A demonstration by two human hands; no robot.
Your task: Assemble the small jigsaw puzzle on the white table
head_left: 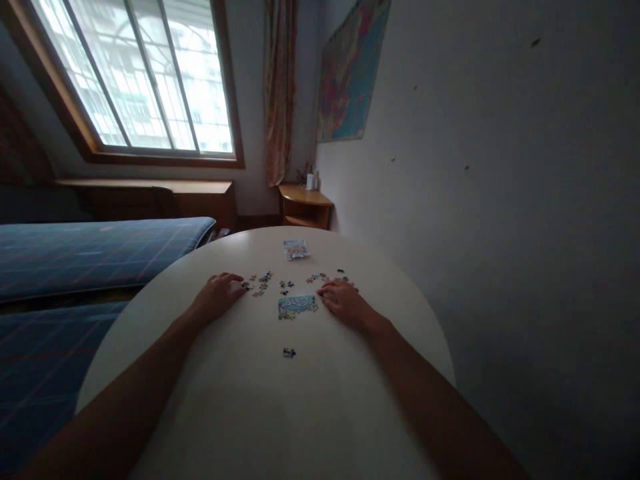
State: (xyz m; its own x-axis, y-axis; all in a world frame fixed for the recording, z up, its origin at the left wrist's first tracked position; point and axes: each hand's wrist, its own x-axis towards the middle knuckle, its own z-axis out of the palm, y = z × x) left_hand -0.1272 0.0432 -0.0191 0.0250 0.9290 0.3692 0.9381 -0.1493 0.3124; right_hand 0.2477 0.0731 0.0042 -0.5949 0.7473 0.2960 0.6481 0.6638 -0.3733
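My left hand (217, 298) lies low over the table with its fingers apart. Its fingertips touch or nearly touch the edge of a loose group of jigsaw puzzle pieces (262, 284). Beside the right end of a partly joined jigsaw puzzle (297, 306), my right hand (346, 305) has bent fingers, their tips closed on a small dark puzzle piece (321, 293) that is partly hidden. More loose pieces (316, 278) lie just beyond that hand, some covered by it. A few pieces (286, 286) sit between the hands, above the joined part. Nearer me is a small joined cluster (289, 353).
A printed picture sheet or packet (297, 249) lies toward the far side of the round white table (240, 393). A plaid mattress (100, 257) is at the left, and a bare wall (500, 253) runs along the right. A corner shelf (306, 195) stands behind the table.
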